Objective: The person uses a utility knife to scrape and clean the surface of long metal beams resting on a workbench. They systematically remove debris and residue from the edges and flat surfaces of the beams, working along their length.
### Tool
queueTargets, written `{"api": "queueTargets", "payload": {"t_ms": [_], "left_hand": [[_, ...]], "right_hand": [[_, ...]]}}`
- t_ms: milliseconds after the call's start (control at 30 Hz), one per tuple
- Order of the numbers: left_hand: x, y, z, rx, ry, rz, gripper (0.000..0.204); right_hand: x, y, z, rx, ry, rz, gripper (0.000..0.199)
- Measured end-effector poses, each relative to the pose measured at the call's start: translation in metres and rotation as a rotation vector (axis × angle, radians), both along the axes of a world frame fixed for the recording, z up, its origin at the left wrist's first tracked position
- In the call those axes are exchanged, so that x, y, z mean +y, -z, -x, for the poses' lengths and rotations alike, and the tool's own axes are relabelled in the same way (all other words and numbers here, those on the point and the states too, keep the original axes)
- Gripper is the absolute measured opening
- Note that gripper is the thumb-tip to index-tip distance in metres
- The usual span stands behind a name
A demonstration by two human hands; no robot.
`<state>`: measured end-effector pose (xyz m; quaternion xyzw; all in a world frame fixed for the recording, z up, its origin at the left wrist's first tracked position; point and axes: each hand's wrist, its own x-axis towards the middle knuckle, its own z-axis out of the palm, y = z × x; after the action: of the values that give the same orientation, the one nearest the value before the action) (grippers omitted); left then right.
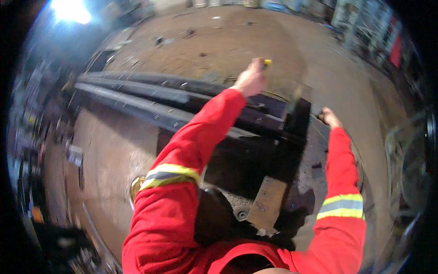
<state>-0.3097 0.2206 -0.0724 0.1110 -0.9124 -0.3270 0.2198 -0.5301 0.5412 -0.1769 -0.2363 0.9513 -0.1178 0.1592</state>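
My left hand (252,81) reaches out over the far side of the long dark steel beams (180,97). It is closed around a small yellow-and-black tool, which looks like a tape measure (267,63). A thin yellowish strip (277,96) curves over the beams' right end; whether it joins the tool cannot be told. Farther right, beside the dark upright end plate (299,114), my right hand (330,118) has its fingers curled closed. What they hold, if anything, is too small and blurred to name.
Close to my body stands a rusty rectangular metal block (269,201). A round gold-coloured object (136,187) lies on the floor by my left sleeve. Cluttered equipment lines the left side, and a metal frame (406,164) stands at the right. A bright light (70,11) glares at upper left.
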Motion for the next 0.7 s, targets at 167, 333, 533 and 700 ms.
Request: {"api": "queueTargets", "payload": {"t_ms": [167,333,533,700], "left_hand": [[-0.009,0.001,0.013,0.043,0.074,-0.055,0.058],[0.007,-0.009,0.025,0.029,0.141,-0.113,0.060],[-0.007,0.009,0.019,0.088,0.175,0.002,0.065],[-0.033,0.015,-0.003,0.061,0.140,0.000,0.072]], "right_hand": [[-0.010,-0.027,-0.008,-0.082,0.085,-0.103,0.032],[0.016,-0.014,0.011,0.019,0.127,-0.130,0.029],[-0.001,-0.007,0.002,-0.061,0.092,-0.101,0.025],[-0.028,0.037,0.007,-0.185,0.069,0.119,0.024]]}}
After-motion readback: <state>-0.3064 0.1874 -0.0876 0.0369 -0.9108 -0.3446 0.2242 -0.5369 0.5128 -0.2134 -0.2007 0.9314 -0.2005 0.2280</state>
